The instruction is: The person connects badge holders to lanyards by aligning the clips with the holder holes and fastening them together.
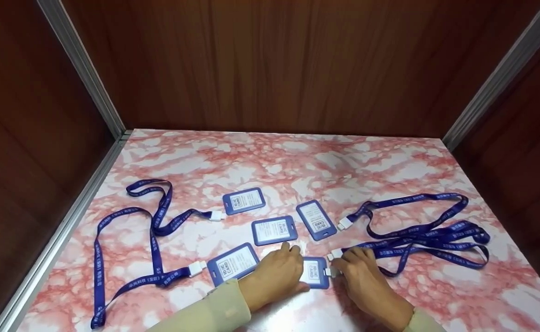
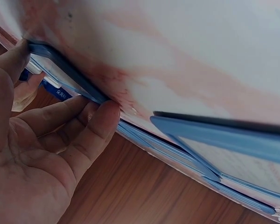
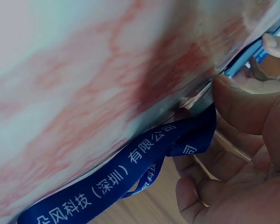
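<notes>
A blue-framed badge holder lies near the front of the table, its slot end to the right. My left hand grips it by its two long edges, thumb on the near one and fingertips on the far one. At the slot end, my right hand pinches the white clip of a blue lanyard, and the clip's tip overlaps the slot. White lettering runs along the strap, which trails off beside the right fingers in the right wrist view. Fingers partly hide the clip.
Several more badge holders lie around the middle, including one by the left wrist and one beyond the left fingers. Blue lanyards with white clips are spread at left; others bunch at right. Wooden panels enclose the table.
</notes>
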Tool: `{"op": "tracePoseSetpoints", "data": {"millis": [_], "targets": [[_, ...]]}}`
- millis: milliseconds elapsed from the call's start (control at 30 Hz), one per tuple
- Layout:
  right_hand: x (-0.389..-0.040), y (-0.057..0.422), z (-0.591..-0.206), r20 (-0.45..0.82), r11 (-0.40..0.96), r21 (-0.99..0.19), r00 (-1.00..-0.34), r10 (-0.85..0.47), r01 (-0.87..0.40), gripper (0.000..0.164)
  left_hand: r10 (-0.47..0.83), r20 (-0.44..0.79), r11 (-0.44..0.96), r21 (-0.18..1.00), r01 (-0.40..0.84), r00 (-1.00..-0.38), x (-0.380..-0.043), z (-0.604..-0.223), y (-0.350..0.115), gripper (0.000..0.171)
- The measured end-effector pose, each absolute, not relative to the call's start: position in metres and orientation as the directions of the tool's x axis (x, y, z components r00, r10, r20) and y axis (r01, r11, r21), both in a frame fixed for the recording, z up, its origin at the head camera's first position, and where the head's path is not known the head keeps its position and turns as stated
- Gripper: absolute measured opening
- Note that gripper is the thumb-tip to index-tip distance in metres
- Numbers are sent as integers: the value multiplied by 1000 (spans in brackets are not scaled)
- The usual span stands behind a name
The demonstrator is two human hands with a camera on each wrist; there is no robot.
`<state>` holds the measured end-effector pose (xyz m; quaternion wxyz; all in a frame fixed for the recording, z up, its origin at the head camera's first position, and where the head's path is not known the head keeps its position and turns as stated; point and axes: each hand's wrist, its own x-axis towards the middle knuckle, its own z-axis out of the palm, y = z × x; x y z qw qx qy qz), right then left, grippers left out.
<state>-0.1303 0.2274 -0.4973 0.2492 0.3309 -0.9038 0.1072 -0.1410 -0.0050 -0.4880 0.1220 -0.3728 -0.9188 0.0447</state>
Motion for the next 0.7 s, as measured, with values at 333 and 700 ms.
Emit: {"op": "tracePoseSetpoints", "data": {"millis": [333,700], "targets": [[-130,227,-498,542,748,-20,-636,-550,-663,32,705,201,709,-183,681,-680,-142,-489,-4,60],[-128,223,-496,501,759,-48,-673,-543,-649,29,708,181,706,-172,687,-682,-140,-487,-4,59]]}}
